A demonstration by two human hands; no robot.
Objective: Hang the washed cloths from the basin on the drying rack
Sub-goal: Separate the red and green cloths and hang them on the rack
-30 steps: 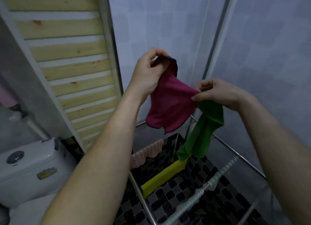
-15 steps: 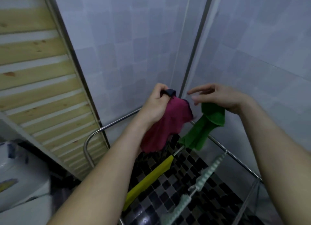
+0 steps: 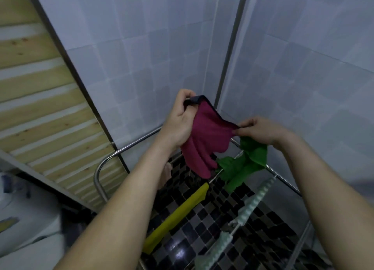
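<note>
Both hands hold the magenta cloth over the far corner of the rack, stretched by its dark top hem, likely to spread it flat before draping. The left hand has its fingers curled round one corner; the right hand pinches the other. One cloth is in hand. Four seem already hung: a green cloth just below, a yellow cloth, a pale ribbed cloth, and a pink cloth peeking out behind the left forearm.
</note>
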